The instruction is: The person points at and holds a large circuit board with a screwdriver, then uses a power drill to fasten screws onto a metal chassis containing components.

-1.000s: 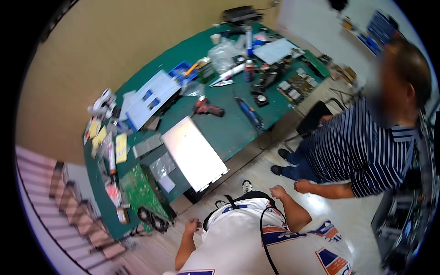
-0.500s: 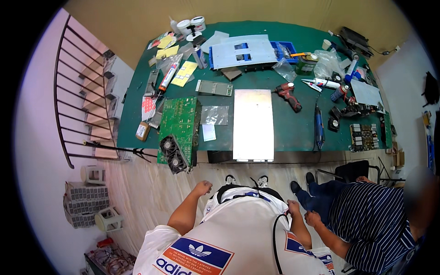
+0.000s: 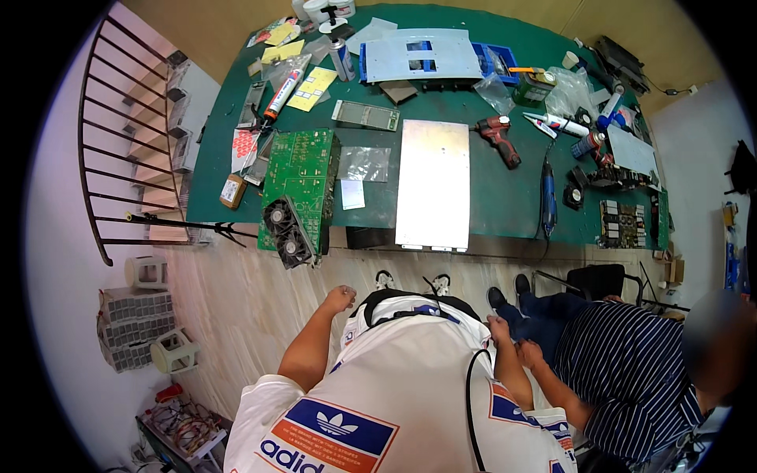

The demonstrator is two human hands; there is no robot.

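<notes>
Nothing was seen to be worked on: both hands were held low, well apart from the table (image 3: 505,209) ahead of them. The left hand (image 3: 341,299) was loosely curled, its fingers half bent, with nothing seen in it. The right hand (image 3: 498,329) was held against the shirt's side; its fingers were partly bent, and whether anything was gripped could not be told. Just beside its forearm, a co-worker's hand (image 3: 530,353) could be seen.

A silver metal panel (image 3: 433,185) was laid flat ahead of and between the hands, its near end reaching the table's edge. Ahead of the left hand and farther left, a green circuit board (image 3: 298,169) was placed, with paired black fans (image 3: 288,235) set over its near end. Beyond the right hand, a red drill (image 3: 498,140) and a blue hand tool (image 3: 549,193) were left lying, ungripped.

As a judgement, handling seemed to be at a pause. No join between panel and board was seen; how much was finished or left could not be determined.
</notes>
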